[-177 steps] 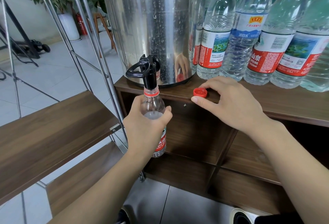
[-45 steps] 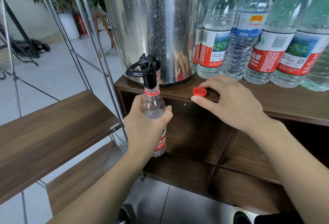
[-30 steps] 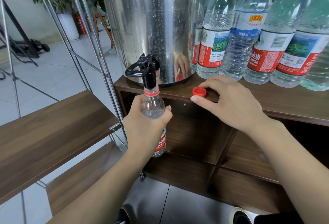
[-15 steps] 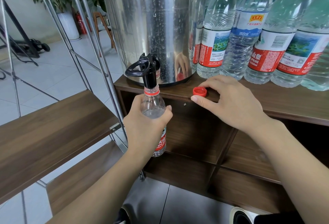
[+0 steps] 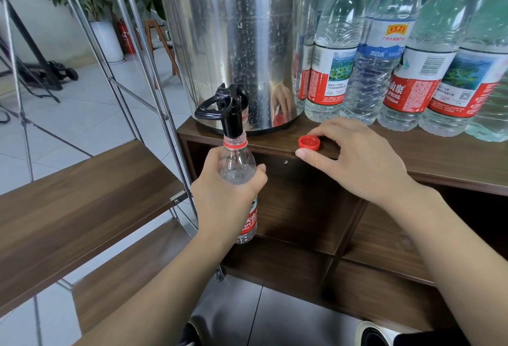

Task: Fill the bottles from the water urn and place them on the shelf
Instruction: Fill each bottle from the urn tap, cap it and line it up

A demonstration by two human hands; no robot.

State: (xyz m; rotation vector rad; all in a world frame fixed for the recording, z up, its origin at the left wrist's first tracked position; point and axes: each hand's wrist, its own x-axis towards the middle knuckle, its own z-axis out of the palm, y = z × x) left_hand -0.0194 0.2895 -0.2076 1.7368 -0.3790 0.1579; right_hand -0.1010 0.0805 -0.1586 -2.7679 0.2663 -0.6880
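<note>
A tall steel water urn (image 5: 233, 43) stands on the dark wooden cabinet top (image 5: 439, 161). Its black tap (image 5: 229, 115) hangs over the cabinet's front edge. My left hand (image 5: 228, 194) grips a clear bottle (image 5: 237, 161) with a red label, held upright with its open neck right under the tap's spout. Water reaches up into the bottle's shoulder. My right hand (image 5: 354, 159) rests on the cabinet top, fingers around a red cap (image 5: 309, 143) that lies open side up. The wooden shelf (image 5: 82, 203) is at the left.
Several full bottles (image 5: 332, 51) with red or blue labels stand in a row right of the urn. The shelf has a chrome frame (image 5: 154, 71) and a lower board (image 5: 132, 271). Open cabinet cubbies sit under my hands. A potted plant and tiled floor lie behind.
Almost nothing has moved. Both hands hold their places while the water level in the bottle creeps up toward the neck.
</note>
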